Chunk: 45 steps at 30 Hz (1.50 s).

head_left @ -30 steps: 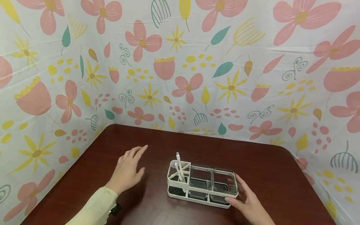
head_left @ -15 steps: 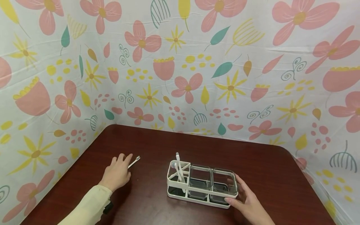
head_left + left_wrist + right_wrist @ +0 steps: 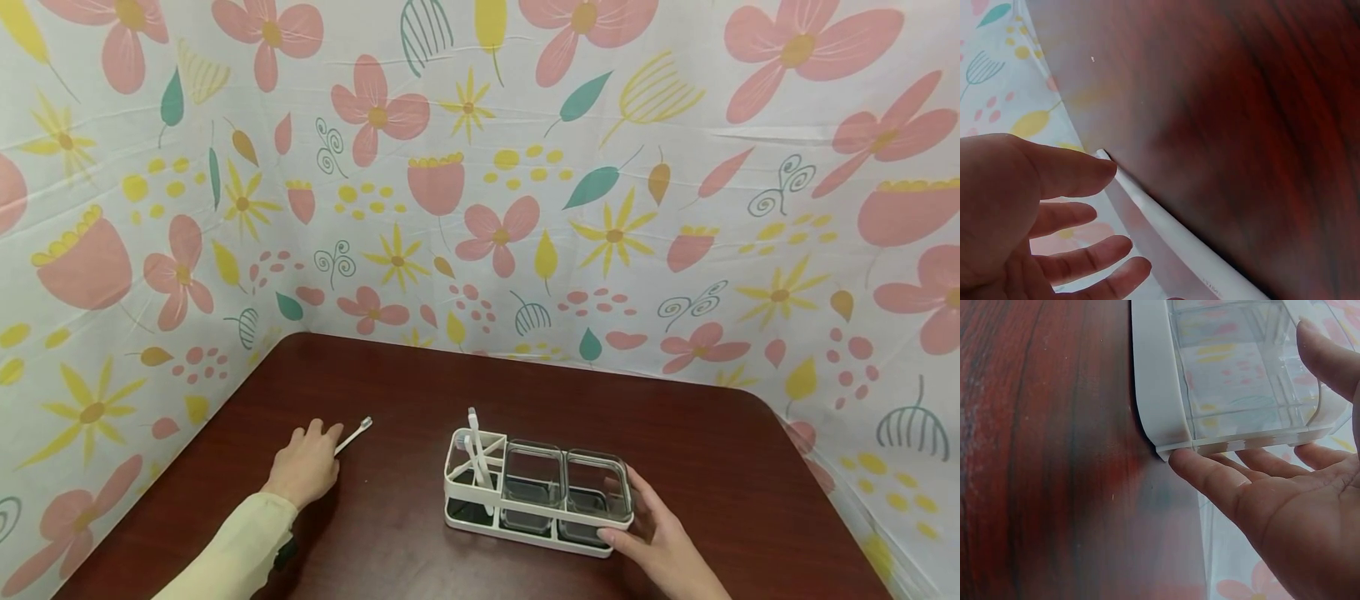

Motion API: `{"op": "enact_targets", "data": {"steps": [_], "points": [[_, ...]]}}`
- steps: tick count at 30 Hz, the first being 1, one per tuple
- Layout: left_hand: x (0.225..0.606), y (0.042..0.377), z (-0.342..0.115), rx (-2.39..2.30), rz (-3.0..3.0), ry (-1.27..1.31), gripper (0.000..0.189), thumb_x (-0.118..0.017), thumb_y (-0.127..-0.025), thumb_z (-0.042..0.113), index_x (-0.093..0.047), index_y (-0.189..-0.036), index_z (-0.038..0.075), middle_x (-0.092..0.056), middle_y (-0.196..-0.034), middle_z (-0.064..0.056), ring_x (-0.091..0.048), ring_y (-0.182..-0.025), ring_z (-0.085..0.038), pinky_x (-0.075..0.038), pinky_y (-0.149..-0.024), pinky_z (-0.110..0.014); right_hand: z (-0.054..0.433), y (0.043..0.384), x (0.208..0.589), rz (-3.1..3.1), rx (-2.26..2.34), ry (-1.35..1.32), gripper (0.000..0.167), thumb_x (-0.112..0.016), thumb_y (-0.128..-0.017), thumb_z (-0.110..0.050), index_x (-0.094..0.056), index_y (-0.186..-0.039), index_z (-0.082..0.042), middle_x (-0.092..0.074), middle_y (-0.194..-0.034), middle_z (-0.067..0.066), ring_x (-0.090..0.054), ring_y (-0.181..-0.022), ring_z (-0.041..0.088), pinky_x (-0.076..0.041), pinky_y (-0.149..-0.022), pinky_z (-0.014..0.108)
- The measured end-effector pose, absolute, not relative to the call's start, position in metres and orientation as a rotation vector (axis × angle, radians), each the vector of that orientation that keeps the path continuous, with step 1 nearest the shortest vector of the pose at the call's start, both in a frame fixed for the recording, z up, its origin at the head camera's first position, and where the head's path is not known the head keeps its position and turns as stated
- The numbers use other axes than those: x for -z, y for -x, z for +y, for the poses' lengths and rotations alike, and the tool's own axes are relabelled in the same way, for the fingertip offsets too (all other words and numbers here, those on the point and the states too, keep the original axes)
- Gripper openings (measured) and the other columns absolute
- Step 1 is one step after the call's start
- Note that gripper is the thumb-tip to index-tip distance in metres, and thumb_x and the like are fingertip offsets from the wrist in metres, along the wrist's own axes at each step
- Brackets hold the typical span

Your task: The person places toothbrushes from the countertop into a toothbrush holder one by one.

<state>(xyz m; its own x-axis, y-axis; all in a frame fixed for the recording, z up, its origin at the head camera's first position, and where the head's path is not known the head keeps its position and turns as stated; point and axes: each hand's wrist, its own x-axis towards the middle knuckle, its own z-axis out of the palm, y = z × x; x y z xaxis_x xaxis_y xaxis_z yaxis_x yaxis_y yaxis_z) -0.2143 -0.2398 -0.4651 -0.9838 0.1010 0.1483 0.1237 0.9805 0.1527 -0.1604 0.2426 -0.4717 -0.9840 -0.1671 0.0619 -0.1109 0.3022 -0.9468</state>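
A white toothbrush (image 3: 353,436) lies on the table at the left, its bristled head pointing away. My left hand (image 3: 303,468) is low over its handle. In the left wrist view, the thumb tip overlaps the end of the handle (image 3: 1179,240), and the other fingers are spread apart below. My right hand (image 3: 660,537) grips the right end of a white toothbrush holder (image 3: 555,507), thumb at the front corner and fingers at the far side. Two white toothbrushes (image 3: 480,458) stand tilted in its divided left section. Two clear cups (image 3: 1235,369) fill the other sections.
The dark red-brown table (image 3: 420,375) has rounded far corners. Floral cloth (image 3: 502,167) hangs behind the table and along its left side. A dark band (image 3: 285,552) is at the left wrist, below a pale sleeve (image 3: 240,542).
My left hand has moved left and toward me, coming down by the loose toothbrush and uncovering its head. The right hand and the holder keep their places.
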Motion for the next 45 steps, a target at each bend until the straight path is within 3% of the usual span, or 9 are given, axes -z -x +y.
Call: {"op": "enact_targets", "data": {"steps": [21,43,45], "points": [[0.4717,0.2232,-0.2374,0.196,-3.068,0.131,0.031,-0.066,-0.086,0.001,-0.066,-0.117,0.0,-0.058,-0.104,-0.024,-0.057,-0.083,-0.04,-0.051,-0.058,-0.051,0.2429,0.1605,0.4741,2.482,1.841,0.305,0.086,-0.074,-0.086,-0.001,-0.021,-0.154,-0.001,-0.046,-0.141,0.03,-0.051,-0.116,-0.005,-0.049,-0.084,0.019],[0.4748,0.2226,-0.2339,0.034,-2.972,0.242,0.017,-0.072,-0.083,-0.001,-0.068,-0.099,0.004,-0.059,-0.08,-0.011,-0.06,-0.059,-0.028,-0.049,-0.046,-0.044,0.2439,0.161,0.4713,2.468,1.77,0.191,0.088,-0.074,-0.089,-0.007,-0.017,-0.156,-0.005,-0.043,-0.146,0.025,-0.046,-0.118,-0.008,-0.047,-0.086,0.018],[0.4737,0.2222,-0.234,0.038,-2.961,0.255,0.018,-0.072,-0.082,-0.002,-0.068,-0.098,0.004,-0.059,-0.079,-0.01,-0.059,-0.058,-0.027,-0.049,-0.045,-0.043,0.2441,0.1609,0.4704,2.475,1.75,0.181,0.089,-0.074,-0.089,-0.009,-0.016,-0.156,-0.005,-0.042,-0.147,0.025,-0.046,-0.123,0.0,-0.046,-0.087,0.019]]}}
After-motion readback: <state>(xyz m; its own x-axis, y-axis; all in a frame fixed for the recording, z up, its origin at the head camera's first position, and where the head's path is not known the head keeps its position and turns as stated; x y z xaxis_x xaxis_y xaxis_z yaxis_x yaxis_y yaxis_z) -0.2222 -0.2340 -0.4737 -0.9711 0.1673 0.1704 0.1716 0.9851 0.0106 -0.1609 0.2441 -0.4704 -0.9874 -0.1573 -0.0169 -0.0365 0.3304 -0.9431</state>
